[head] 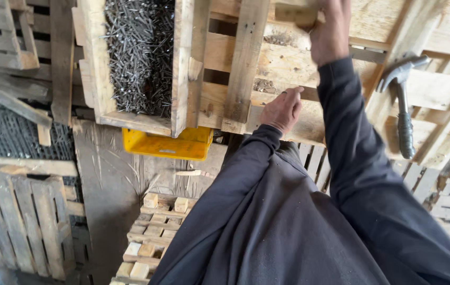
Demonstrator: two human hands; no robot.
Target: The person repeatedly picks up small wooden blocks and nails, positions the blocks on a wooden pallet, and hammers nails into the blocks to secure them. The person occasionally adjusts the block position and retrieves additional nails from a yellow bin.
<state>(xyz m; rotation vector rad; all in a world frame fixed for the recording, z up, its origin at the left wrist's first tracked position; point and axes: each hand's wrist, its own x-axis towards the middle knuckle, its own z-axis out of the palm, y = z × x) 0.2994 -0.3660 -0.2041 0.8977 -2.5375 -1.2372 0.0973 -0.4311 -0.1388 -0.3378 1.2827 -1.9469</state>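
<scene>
A head camera looks down on a person in a dark long-sleeved top working at a wooden pallet (267,58) made of pale slats, lying across the upper middle of the view.

The left hand (284,109) rests on a slat near the pallet's closer edge, fingers curled loosely and pressed down on the wood, holding nothing that can be seen. The right hand (330,29) reaches further away, up to the top edge of the view, and closes around a wooden block or slat end (296,15) of the pallet; its fingertips are partly cut off, so the exact grip is unclear.

Well to the right of both hands, a hammer (403,105) with a dark handle and steel claw head lies untouched on the slats.

To the left of the hands, a wooden box (93,58) holds a dense heap of grey nails (140,53). Just below it sits a yellow plastic crate (164,145). More pallets (24,221) are stacked on the floor at the lower left.
</scene>
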